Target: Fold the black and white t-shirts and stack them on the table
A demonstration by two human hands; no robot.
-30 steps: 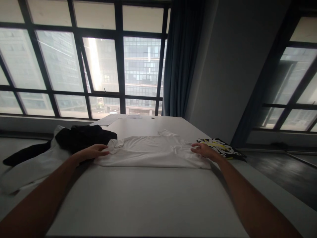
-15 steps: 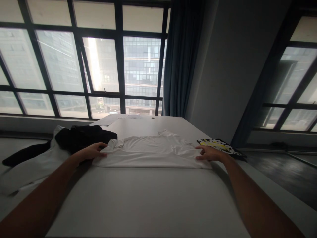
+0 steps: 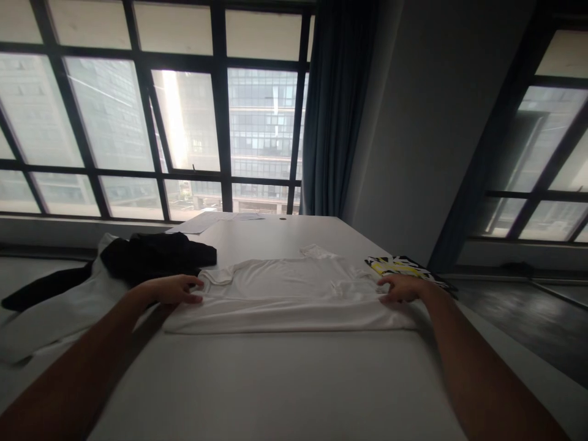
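Observation:
A white T-shirt (image 3: 285, 278) lies spread across the white table (image 3: 285, 386), its near part doubled over in a long flat band. One sleeve and the neckline area point away from me. At the shirt's left side, my left hand (image 3: 172, 290) pinches the edge of the folded band between thumb and fingers. My right hand (image 3: 404, 288) grips the same band at its right end, the fingertips closed on the cloth. Both forearms reach in from the lower corners.
Left of the shirt lies a heap of black clothing (image 3: 156, 254) with white clothing (image 3: 59, 312) beside it. A black, white and yellow folded garment (image 3: 404, 266) sits by the right table edge. Paper sheets (image 3: 197, 225) rest at the far end, before the window.
Both hands have come slightly nearer and farther apart. The shirt's near edge has shifted toward me, and the folded band looks wider and flatter.

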